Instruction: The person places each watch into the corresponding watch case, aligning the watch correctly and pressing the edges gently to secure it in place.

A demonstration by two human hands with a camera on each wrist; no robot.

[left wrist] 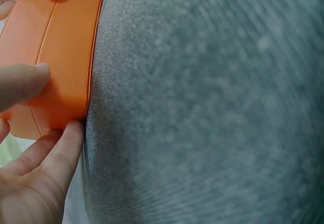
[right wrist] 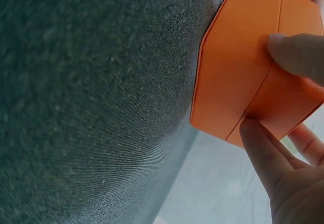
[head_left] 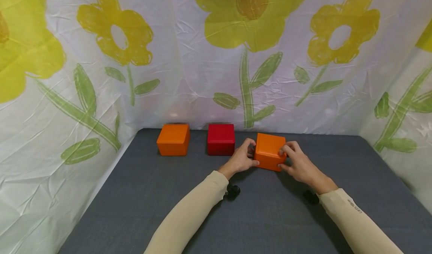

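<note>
Both hands hold an orange box, which has a leather-like surface and a seam running around its sides. My left hand grips its left side, thumb on the front face and fingers along the side, as the left wrist view also shows. On the opposite side my right hand has its thumb on the front and its fingers against the right face near the seam. Turned slightly askew, the box has its lower edge close over the dark grey table surface.
Left of the held box stands a red box, and beyond it a second orange box, both near the table's back edge. A white curtain printed with yellow flowers encloses the back and sides.
</note>
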